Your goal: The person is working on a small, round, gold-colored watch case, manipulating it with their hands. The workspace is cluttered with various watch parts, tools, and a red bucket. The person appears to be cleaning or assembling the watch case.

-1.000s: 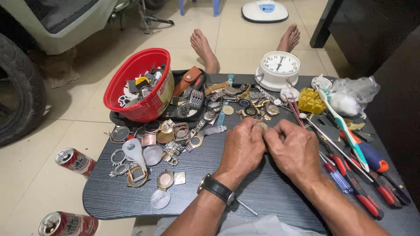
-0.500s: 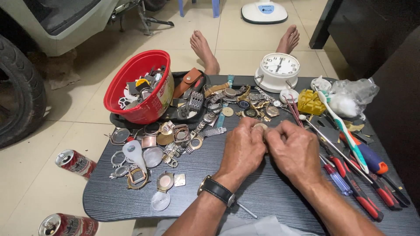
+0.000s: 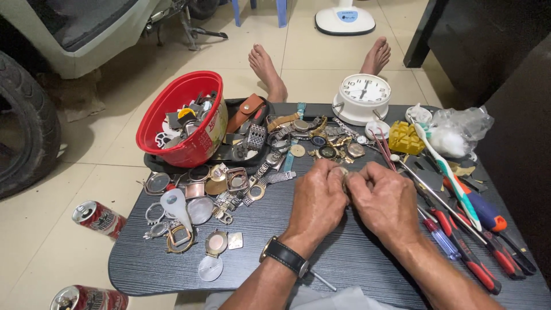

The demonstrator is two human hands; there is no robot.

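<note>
Centrally, left hand and right hand pinch together on a small watch part; red bowl at 10 o'clock on the surface.

Head camera looks steeply down, close over the table.

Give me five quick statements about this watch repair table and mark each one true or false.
1. Both hands pinch one small round part together. True: the left hand and right hand meet on the small part.
2. The watch is on the right wrist. False: the wristwatch is on the left wrist.
3. The red bowl is empty. False: it holds watch parts.
4. The white clock stands at the table's far edge. True.
5. The screwdrivers lie left of the hands. False: they lie to the right, by the toothbrush.
</note>
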